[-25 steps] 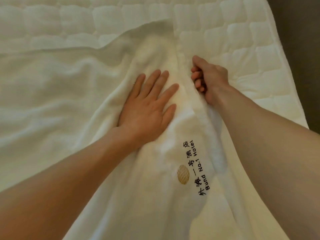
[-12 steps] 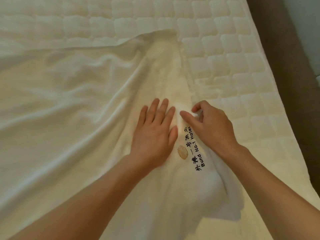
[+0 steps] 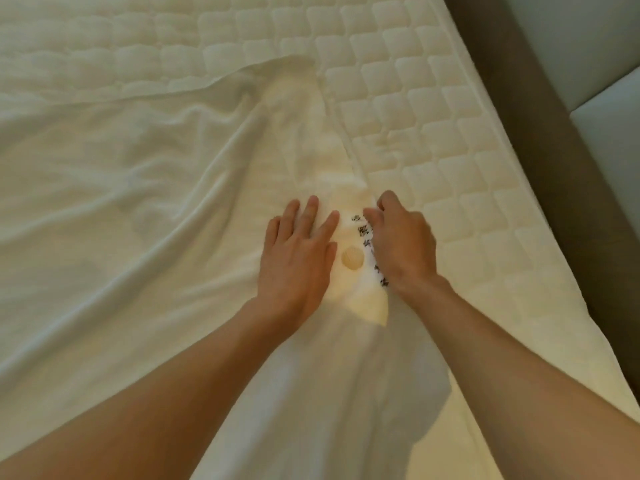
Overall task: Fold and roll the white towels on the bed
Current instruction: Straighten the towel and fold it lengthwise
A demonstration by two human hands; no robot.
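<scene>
Hands — left, right — over towel; print part-hidden, blurred.

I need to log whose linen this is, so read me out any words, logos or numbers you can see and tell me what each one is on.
Dark embroidered lettering on the white towel: blurred and partly hidden under the right hand, not readable.
Round gold emblem on the same towel, between lettering and left hand: a logo, no text legible.
Quilted mattress: no writing visible.
</scene>
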